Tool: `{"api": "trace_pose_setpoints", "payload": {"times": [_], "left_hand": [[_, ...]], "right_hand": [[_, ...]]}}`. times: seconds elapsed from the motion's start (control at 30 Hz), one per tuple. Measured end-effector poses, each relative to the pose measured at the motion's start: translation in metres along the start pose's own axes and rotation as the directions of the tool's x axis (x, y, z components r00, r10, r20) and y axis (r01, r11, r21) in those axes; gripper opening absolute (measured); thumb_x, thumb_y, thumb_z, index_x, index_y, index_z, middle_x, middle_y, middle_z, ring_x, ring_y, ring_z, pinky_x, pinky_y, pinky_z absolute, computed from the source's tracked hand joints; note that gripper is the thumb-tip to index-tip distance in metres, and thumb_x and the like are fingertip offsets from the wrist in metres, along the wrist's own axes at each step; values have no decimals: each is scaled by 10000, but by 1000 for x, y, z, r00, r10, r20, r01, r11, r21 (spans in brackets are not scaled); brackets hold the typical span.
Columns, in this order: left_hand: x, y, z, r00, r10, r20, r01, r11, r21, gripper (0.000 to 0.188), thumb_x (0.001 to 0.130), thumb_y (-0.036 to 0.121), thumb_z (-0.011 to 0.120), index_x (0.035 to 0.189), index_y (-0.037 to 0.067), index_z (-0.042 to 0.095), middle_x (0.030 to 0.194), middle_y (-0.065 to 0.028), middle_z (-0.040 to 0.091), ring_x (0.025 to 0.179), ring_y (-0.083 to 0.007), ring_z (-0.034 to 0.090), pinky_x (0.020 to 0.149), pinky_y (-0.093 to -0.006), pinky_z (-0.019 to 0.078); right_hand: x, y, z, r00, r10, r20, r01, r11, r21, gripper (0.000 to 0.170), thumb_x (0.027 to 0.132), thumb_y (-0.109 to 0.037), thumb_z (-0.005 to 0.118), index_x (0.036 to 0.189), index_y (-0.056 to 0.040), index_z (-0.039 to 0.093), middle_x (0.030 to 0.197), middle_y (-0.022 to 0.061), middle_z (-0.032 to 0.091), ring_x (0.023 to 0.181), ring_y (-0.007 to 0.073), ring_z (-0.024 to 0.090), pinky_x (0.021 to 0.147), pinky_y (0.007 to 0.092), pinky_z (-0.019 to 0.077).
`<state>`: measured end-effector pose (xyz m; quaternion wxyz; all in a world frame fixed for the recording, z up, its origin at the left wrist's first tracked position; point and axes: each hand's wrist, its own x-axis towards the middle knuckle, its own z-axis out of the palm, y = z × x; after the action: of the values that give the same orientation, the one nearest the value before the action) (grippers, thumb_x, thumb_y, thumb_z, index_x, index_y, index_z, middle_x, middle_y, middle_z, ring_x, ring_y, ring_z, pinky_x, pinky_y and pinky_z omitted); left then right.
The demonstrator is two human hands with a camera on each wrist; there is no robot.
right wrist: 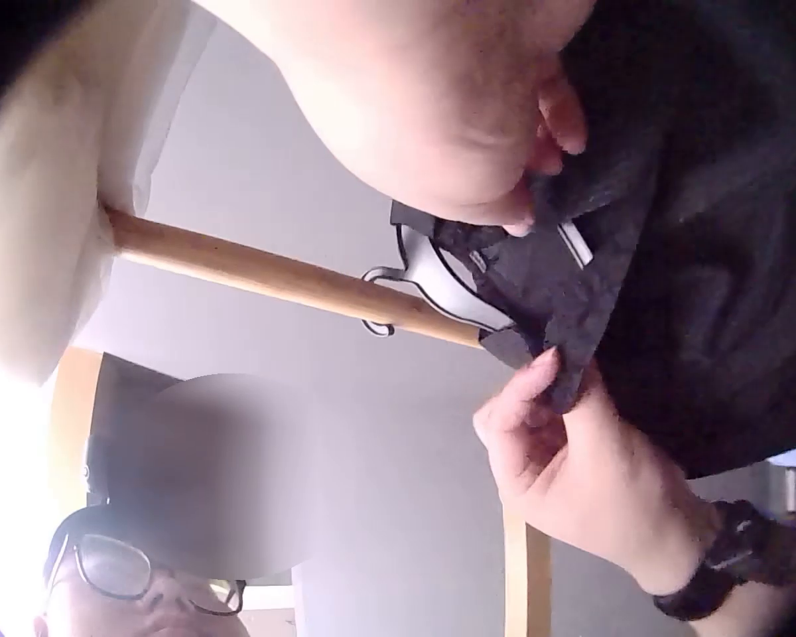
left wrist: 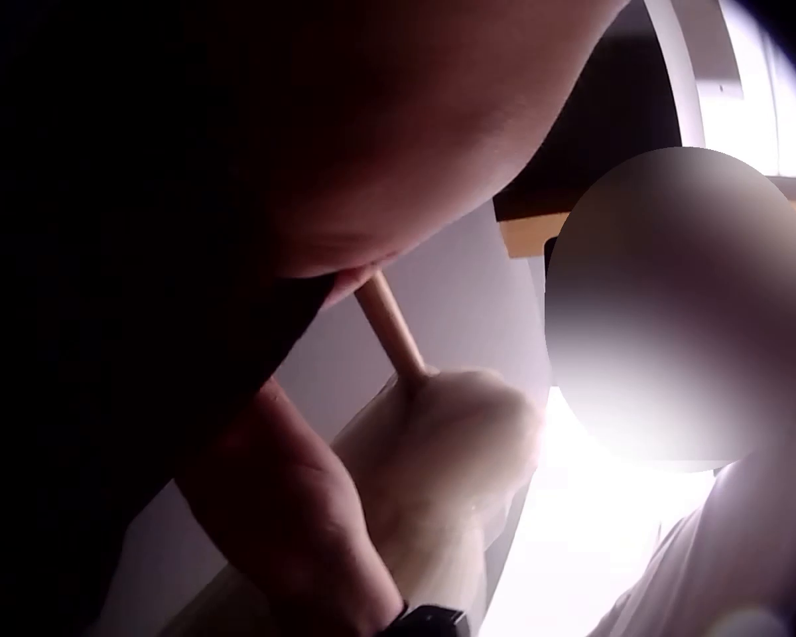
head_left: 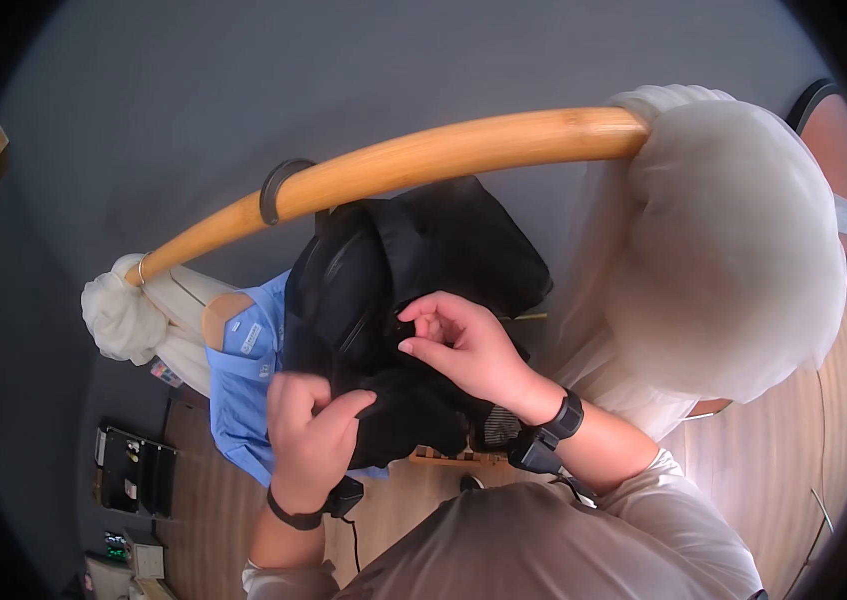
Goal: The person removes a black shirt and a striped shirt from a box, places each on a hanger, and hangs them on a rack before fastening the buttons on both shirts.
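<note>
A black garment [head_left: 464, 235] hangs from the wooden rod [head_left: 464, 143] on a hanger [right wrist: 431, 272], whose dark hook [head_left: 271, 195] loops over the rod. My left hand [head_left: 306, 430] is at the garment's near left side; in the right wrist view its thumb and fingers pinch the edge of the black cloth near the hanger. Across from it, my right hand [head_left: 469, 350] has its fingers curled and its thumb close to the index finger, gripping the cloth near a small pale label [right wrist: 575, 244]. In the left wrist view, dark cloth fills the left side.
Left of the garment hangs a blue shirt [head_left: 244, 400] on a wooden hanger [head_left: 219, 318]. White sheer fabric is bunched around the rod's right end [head_left: 734, 240] and left end [head_left: 119, 315]. Behind stands a grey wall [head_left: 424, 60]; below is a wooden floor [head_left: 214, 500].
</note>
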<state>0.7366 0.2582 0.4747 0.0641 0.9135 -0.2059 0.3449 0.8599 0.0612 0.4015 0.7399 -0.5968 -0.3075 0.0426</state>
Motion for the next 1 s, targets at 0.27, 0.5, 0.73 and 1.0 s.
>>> {"api": "trace_pose_setpoints", "payload": {"times": [0.27, 0.5, 0.73, 1.0], "left_hand": [[-27, 40, 27, 934, -354, 36, 351, 934, 66, 328, 840, -6, 675, 1150, 75, 747, 736, -118, 616, 613, -308, 636, 582, -393, 518], [-26, 73, 47, 825, -558, -89, 547, 828, -122, 153, 874, 37, 752, 1004, 20, 672, 837, -121, 691, 655, -267, 670, 609, -356, 508], [-25, 68, 65, 752, -574, -324, 560, 816, -147, 220, 881, 32, 806, 972, 33, 606, 835, -24, 597, 581, -83, 408, 515, -264, 317], [-53, 60, 65, 751, -560, -350, 448, 822, -352, 322, 879, -10, 786, 1128, 36, 587, 961, -22, 613, 554, -27, 380, 479, -218, 317]], "right_hand": [[-5, 8, -29, 991, -134, -23, 129, 978, -162, 185, 938, -58, 767, 1098, -44, 673, 782, -44, 538, 679, 32, 490, 613, 219, 427], [9, 22, -22, 984, -176, -26, 162, 945, -285, 324, 862, -212, 865, 1023, -42, 641, 726, 37, 588, 602, 131, 573, 563, 283, 469], [29, 31, 10, 943, -320, -94, 241, 847, -475, 382, 826, -263, 878, 1003, -71, 600, 812, 71, 645, 683, 241, 673, 608, 349, 541], [28, 28, 30, 840, -529, -115, 388, 737, -554, 190, 863, -92, 787, 993, -65, 651, 834, 84, 661, 673, 244, 683, 600, 350, 552]]}}
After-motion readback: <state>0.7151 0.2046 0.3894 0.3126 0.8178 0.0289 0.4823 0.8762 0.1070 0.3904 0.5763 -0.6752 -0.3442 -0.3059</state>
